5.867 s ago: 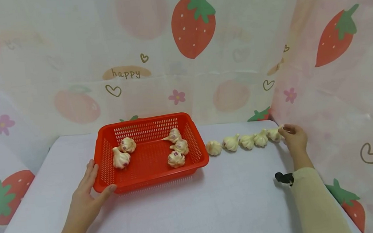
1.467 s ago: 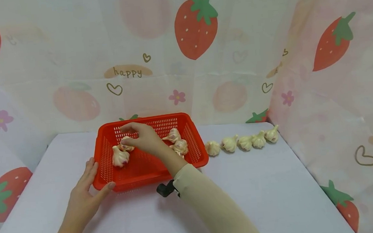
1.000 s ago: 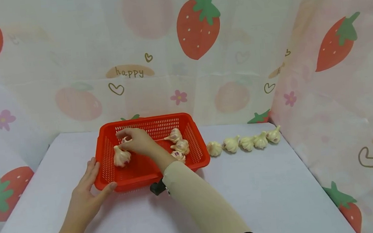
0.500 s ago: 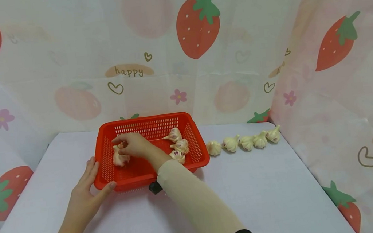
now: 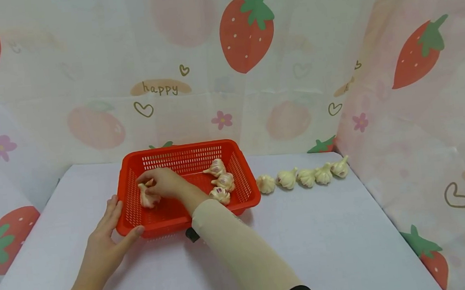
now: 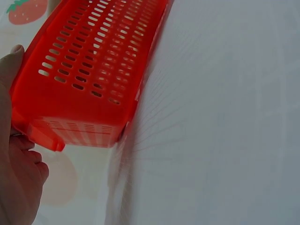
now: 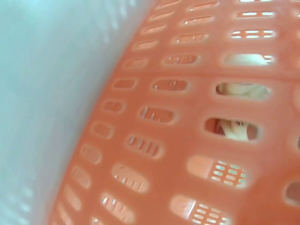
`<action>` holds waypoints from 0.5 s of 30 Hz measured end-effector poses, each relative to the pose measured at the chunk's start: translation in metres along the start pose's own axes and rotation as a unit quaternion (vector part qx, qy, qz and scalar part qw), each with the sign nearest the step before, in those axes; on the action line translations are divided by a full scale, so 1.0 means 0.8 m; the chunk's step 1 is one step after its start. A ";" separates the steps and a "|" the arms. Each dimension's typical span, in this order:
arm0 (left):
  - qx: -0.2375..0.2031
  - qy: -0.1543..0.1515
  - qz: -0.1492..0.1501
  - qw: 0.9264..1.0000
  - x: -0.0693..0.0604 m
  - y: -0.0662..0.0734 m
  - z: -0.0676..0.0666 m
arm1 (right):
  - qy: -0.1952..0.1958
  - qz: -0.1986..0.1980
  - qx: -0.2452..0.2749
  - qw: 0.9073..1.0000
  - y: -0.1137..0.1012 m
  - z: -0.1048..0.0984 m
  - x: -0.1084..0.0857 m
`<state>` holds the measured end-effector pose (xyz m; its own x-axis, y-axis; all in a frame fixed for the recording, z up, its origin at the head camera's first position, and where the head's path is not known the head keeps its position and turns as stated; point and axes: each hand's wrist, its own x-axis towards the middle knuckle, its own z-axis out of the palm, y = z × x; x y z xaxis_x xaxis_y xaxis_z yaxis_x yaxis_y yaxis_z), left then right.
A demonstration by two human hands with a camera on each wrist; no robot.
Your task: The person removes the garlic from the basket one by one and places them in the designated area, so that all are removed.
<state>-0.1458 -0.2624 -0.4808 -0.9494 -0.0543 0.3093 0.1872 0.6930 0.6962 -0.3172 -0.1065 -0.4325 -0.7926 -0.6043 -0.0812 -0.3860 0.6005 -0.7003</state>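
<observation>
A red plastic basket (image 5: 184, 214) stands on the white table, also large in the left wrist view. My left hand (image 5: 106, 241) grips its near left corner, the thumb at the front rim and the fingers along the left side. Inside the basket, my right hand (image 5: 166, 183) reaches down at the left and pinches at a garlic bulb (image 5: 148, 200); the hand hides the bulb that lay behind it. More garlic bulbs (image 5: 224, 182) lie along the basket's right side. In the right wrist view, the basket's slotted wall (image 7: 178, 103) fills most of the picture and no fingers show.
A row of several pale garlic bulbs (image 5: 306, 178) lies on the table right of the basket. A strawberry-print cloth (image 5: 196, 98) hangs behind the table, and another (image 5: 429, 147) along its right side.
My right hand has gone from the outer end of the row into the basket, then lowered and shifted slightly left and nearer to the front-left bulb. My left hand has stayed on the basket.
</observation>
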 end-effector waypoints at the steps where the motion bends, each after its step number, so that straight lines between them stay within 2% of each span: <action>1: -0.001 0.000 0.000 1.000 0.000 0.000 0.000 | 0.000 0.001 0.000 1.000 -0.001 0.000 0.000; 8: -0.006 0.003 0.004 1.000 0.000 -0.001 -0.001 | 0.010 -0.036 -0.014 0.999 0.003 -0.001 0.002; 15: -0.005 0.007 0.008 1.000 -0.001 -0.005 0.002 | 0.016 -0.057 0.021 0.998 0.006 -0.009 -0.001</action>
<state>-0.1460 -0.2639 -0.4847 -0.9426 -0.0533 0.3296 0.2051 0.6865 0.6976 -0.3213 -0.0993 -0.4309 -0.7601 -0.6494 0.0226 -0.4547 0.5066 -0.7325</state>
